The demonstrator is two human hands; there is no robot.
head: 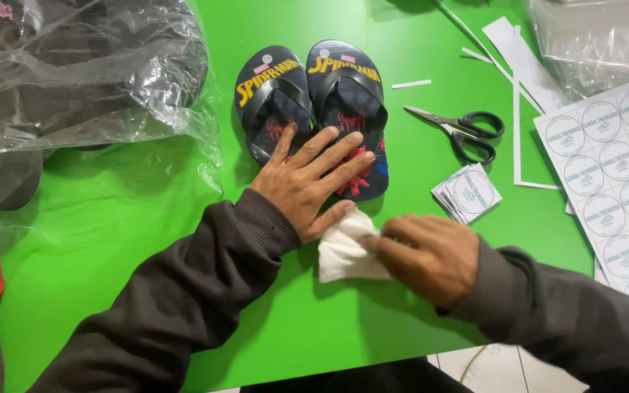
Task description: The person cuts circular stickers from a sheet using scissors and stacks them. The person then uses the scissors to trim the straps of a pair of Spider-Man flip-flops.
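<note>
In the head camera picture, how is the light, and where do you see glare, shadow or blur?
Head view: even, bright light on the green table; soft shadows under the left hand, the right hand and the white cloth; white glare on the clear plastic bags; the flip-flops and scissors are sharp; no motion blur shows on the hands.

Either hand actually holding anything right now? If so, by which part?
The right hand pinches a white cloth at its right edge, on the green table. The left hand grips nothing; it lies flat, pressing on the pair of dark flip-flops.
</note>
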